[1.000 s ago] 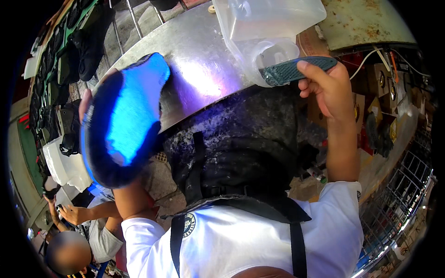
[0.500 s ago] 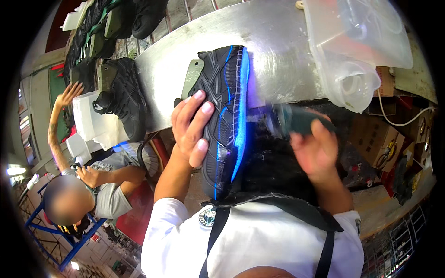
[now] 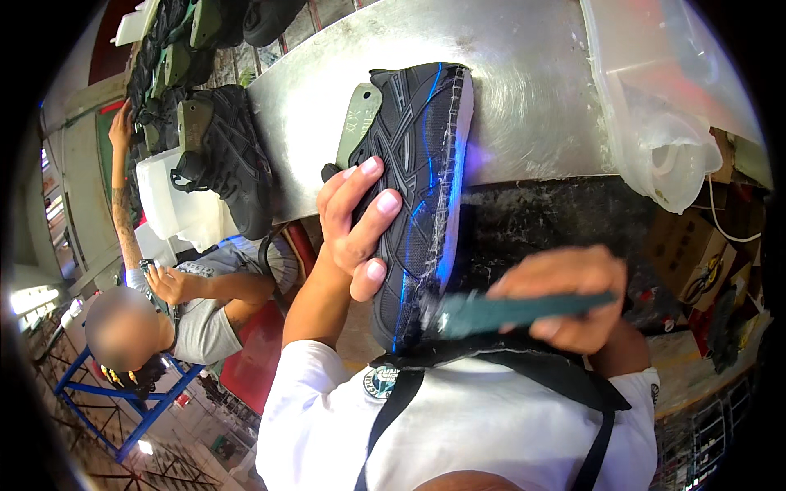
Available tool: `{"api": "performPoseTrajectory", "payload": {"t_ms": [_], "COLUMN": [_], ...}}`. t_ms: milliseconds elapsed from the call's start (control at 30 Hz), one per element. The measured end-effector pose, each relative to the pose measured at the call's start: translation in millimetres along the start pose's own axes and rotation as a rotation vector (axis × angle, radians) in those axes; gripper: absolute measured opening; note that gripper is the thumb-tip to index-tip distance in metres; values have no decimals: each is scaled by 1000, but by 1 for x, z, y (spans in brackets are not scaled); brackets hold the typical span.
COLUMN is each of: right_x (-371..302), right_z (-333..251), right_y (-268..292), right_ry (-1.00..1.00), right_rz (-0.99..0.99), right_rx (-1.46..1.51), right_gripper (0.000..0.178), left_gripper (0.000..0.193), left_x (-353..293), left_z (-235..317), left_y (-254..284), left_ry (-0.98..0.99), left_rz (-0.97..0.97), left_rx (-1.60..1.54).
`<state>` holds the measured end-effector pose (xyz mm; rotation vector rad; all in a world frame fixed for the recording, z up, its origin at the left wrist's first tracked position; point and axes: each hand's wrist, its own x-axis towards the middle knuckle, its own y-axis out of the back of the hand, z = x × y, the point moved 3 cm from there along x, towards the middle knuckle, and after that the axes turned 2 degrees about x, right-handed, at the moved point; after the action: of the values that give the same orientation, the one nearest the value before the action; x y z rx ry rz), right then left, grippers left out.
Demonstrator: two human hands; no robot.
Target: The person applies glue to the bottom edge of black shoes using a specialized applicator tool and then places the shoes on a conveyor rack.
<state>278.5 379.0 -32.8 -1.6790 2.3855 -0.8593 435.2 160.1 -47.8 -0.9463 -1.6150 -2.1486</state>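
My left hand (image 3: 357,222) is wrapped round a black shoe upper (image 3: 419,155) with blue lines and pale stitching along its lower edge. The shoe lies on its side, toe close to my body, and an olive-green plate (image 3: 358,121) sticks out of its opening. In my right hand (image 3: 565,282) is a dark green-handled brush (image 3: 524,314), blurred by motion. Its pale bristle end meets the lower edge of the shoe near the toe. A blue glow falls along that edge.
Under the shoe's heel spreads a metal tabletop (image 3: 532,98). Translucent plastic containers (image 3: 655,123) stand at the right. On the left are another black shoe (image 3: 233,164), a rack of shoes (image 3: 164,74) and a white bin (image 3: 176,196). A co-worker (image 3: 196,311) sits there, one arm raised toward the rack.
My right hand has brought the brush from beside the shoe's middle down to the toe end. The shoe has shifted slightly right and its sole side is turned more away.
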Motion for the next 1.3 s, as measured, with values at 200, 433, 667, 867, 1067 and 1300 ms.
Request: {"api": "performPoseTrajectory", "payload": {"t_ms": [200,433,667,867,1067,1300], "right_x": [37,17,43,60,66,52], "right_z": [42,21,19,-3,-12,-5], "right_y": [36,24,37,34,29,25], "right_ry": [9,74,53,38,-51,32], "right_rz": [548,196,326,324,530,478], "right_rx": [-90,-237,-230,-498,-652,-532], "right_gripper": [27,24,20,23,22,21], "left_gripper": [53,55,62,49,47,46], "left_x": [5,0,3,13,15,14], "left_z": [0,-14,-10,-13,-14,-13], "left_y": [2,0,2,8,2,7], "left_ry": [44,-114,-56,-158,-222,-134], "left_rz": [28,45,10,-62,-2,-59], "left_rx": [10,-41,0,-31,3,-20]}}
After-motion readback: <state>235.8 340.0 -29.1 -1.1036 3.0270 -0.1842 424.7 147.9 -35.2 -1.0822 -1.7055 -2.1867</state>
